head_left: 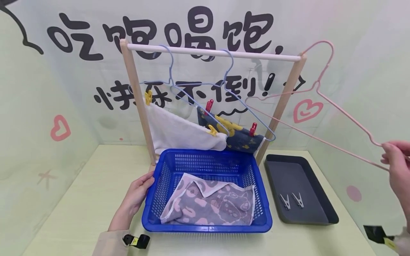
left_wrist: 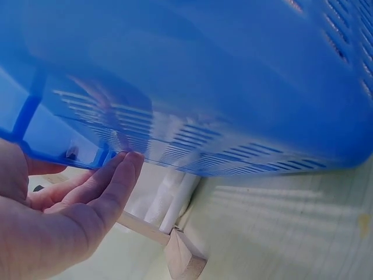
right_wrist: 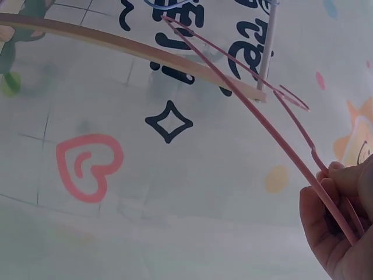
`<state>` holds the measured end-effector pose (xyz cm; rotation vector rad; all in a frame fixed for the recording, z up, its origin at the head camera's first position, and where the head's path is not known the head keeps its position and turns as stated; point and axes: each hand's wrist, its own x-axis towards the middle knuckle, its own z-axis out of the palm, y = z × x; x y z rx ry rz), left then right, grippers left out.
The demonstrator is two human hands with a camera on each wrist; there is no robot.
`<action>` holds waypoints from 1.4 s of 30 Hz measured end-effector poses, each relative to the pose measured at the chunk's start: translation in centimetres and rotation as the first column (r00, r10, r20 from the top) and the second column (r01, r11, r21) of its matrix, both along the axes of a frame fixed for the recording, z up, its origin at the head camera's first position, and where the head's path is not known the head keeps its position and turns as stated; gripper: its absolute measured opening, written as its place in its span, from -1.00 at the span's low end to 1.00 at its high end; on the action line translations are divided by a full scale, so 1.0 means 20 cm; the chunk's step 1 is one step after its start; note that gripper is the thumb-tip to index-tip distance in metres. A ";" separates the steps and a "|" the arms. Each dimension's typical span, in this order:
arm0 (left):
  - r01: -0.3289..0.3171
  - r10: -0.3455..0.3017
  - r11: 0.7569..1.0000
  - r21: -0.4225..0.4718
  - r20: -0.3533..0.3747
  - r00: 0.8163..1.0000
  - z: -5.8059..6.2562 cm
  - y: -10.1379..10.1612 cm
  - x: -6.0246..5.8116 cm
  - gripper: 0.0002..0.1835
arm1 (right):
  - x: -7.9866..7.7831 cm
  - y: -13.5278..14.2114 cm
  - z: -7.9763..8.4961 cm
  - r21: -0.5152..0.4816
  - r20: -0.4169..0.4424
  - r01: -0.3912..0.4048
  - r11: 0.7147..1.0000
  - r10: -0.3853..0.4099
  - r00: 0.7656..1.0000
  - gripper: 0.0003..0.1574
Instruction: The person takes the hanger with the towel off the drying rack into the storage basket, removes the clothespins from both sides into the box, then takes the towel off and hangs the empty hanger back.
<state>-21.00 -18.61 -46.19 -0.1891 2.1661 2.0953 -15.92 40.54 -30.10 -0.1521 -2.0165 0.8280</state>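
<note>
In the head view, my right hand pinches one end of a pink clothes hanger, with its hook up beside the rack's right post. The right wrist view shows the fingers curled round the hanger's corner. My left hand lies along the left side of a blue basket, its mostly straight fingers against the wall under the rim. Inside the basket is a grey and pink patterned towel. On the rack's bar hang two blue hangers.
Yellow clips hold a white towel on one hanger; red clips hold a navy and yellow towel on the other. Right of the basket, a dark grey tray holds two silver clips. Printed walls surround the table.
</note>
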 end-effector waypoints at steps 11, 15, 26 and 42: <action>0.017 -0.017 1.000 0.018 -0.015 1.000 -0.02 0.02 0.00 -0.53 | -0.04 -0.35 0.12 0.135 -0.088 -0.064 0.989 0.076 0.993 -0.83; 0.018 -0.018 1.000 0.012 -0.010 1.000 -0.01 0.02 0.00 -0.53 | -0.07 -0.37 0.06 0.140 -0.089 -0.058 0.988 0.071 0.993 -0.83; 0.018 -0.018 1.000 0.011 -0.002 1.000 0.00 0.01 0.00 -0.52 | -0.16 -0.42 -0.05 0.136 -0.012 -0.107 0.985 0.110 0.994 -0.87; 0.004 -0.004 1.000 0.021 -0.010 1.000 0.00 0.00 0.00 -0.53 | -0.31 -0.53 0.01 0.261 0.150 -0.166 0.951 0.130 0.980 -0.61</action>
